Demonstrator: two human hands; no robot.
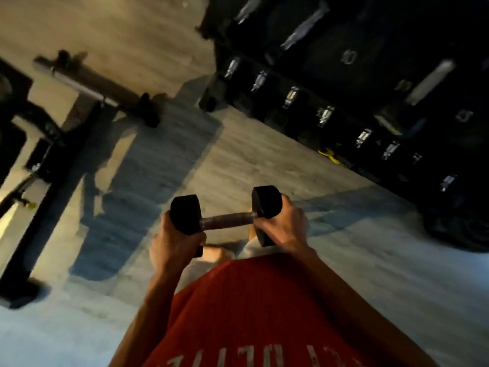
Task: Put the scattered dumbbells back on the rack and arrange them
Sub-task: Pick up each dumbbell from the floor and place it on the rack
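A black hex dumbbell (227, 218) with a dark metal handle hangs level in front of my red shirt, above the grey floor. My left hand (172, 241) grips its left head from below and behind. My right hand (284, 223) grips its right head, fingers curled over the edge. The bare handle shows between my hands. The dark dumbbell rack (344, 107) stands at the upper right, with several dumbbells lying on its tiers, their pale handles catching the light. The view is tilted and blurred.
A black bench frame (53, 165) with long legs stands at the left. A weight plate (465, 229) lies on the floor at the right edge, below the rack. Something small and yellow (329, 156) lies under the rack. Grey floor stretches between me and the rack.
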